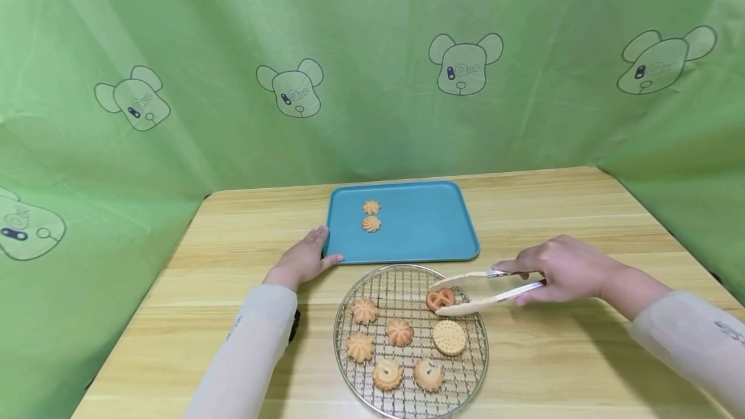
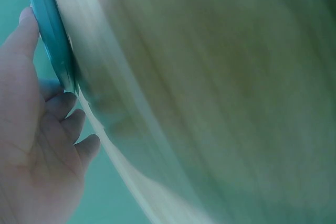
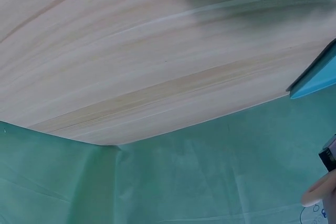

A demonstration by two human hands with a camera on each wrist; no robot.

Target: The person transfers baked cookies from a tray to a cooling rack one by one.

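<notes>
My left hand [image 1: 302,258] holds the front left corner of a blue tray [image 1: 419,228], thumb at the front rim and fingers at the left side. The left wrist view also shows this hand [image 2: 39,124] against the tray's edge. Two swirled cookies [image 1: 371,224] lie on the tray. With my right hand [image 1: 561,270] I grip a pair of tongs [image 1: 465,308] with metal arms and beige tips. Their tips stand on either side of a pretzel-shaped cookie [image 1: 440,300] on a round wire rack [image 1: 420,267]; whether they touch it, I cannot tell.
Several other cookies lie on the rack, among them a round dotted one [image 1: 449,338] near the pretzel and a star-shaped one [image 1: 399,332] in the middle. The wooden table [image 1: 559,205] ends at a green curtain [image 1: 372,134] with bear drawings.
</notes>
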